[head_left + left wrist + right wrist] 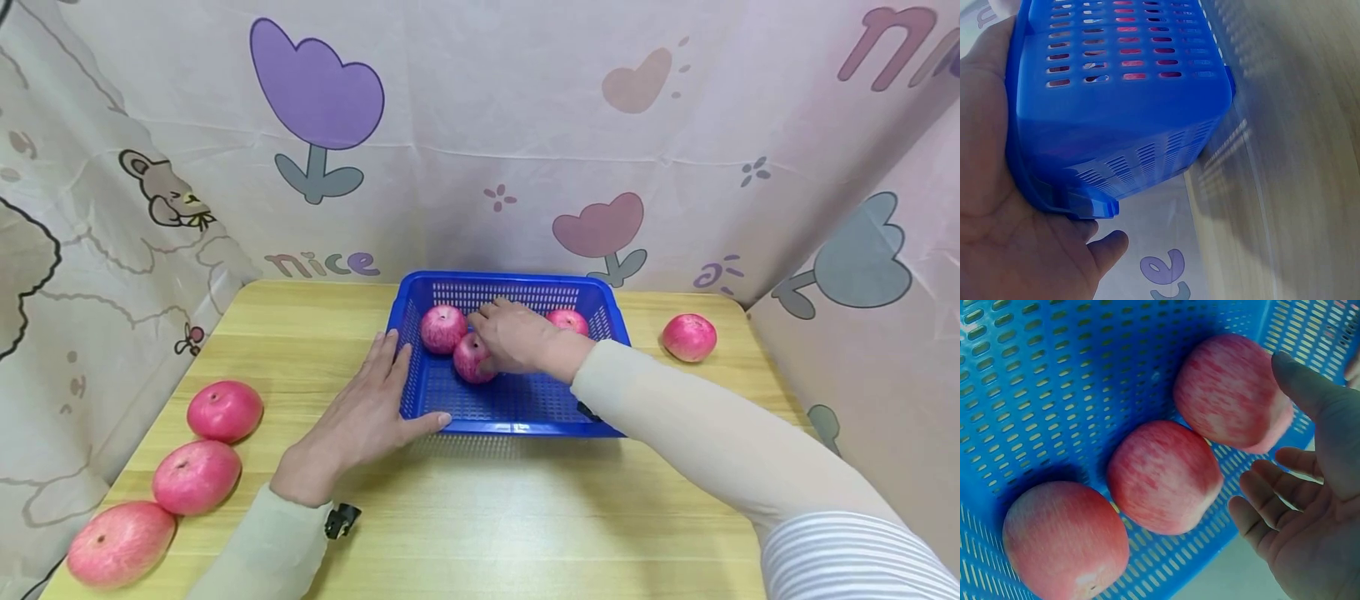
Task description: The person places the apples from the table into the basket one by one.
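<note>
My left hand (363, 417) rests against the near left corner of a blue plastic basket (517, 428). Its fingers lie fairly straight along the side and the thumb along the front rim. In the left wrist view the palm (985, 206) meets the basket rim (1015, 125). My right hand (517, 336) is inside the basket, beside one apple (471, 360). In the right wrist view that hand (1310, 494) has spread, relaxed fingers, with the thumb at the edge of an apple (1229, 394). Two more apples (1163, 478) (1066, 540) lie in the basket there.
Three apples (225, 411) (197, 477) (122, 543) stand in a slanting row on the left of the wooden table (525, 517). A single apple (689, 337) sits right of the basket. A printed curtain (465, 100) hangs behind and at both sides.
</note>
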Available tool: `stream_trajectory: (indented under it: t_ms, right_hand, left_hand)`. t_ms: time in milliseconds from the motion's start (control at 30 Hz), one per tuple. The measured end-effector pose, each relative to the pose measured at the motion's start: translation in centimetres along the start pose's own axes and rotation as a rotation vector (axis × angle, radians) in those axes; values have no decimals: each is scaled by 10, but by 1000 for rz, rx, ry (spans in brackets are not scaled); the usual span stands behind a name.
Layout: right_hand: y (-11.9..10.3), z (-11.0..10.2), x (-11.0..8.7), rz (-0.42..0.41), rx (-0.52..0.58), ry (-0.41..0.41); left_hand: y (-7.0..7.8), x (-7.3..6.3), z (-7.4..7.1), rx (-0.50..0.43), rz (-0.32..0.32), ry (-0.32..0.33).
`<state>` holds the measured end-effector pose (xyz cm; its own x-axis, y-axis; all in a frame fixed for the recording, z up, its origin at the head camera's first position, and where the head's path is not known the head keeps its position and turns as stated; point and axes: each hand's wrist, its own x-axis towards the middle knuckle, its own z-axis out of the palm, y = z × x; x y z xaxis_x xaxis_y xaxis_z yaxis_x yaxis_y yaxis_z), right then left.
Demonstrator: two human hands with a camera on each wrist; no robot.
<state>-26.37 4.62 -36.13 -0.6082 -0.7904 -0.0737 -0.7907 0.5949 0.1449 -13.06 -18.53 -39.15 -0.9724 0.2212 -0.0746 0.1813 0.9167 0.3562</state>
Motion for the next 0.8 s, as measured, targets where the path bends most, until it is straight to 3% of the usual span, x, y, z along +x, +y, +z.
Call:
stream_trajectory:
  t_ms: [300,800]
  right_hand:
    - [14,-22,-21,53,157,90]
    - [56,-30,-83,272,322,199]
  left_hand:
    - [0,-1,1,-4,-14,2]
    - [1,-1,1,-11,-34,-5]
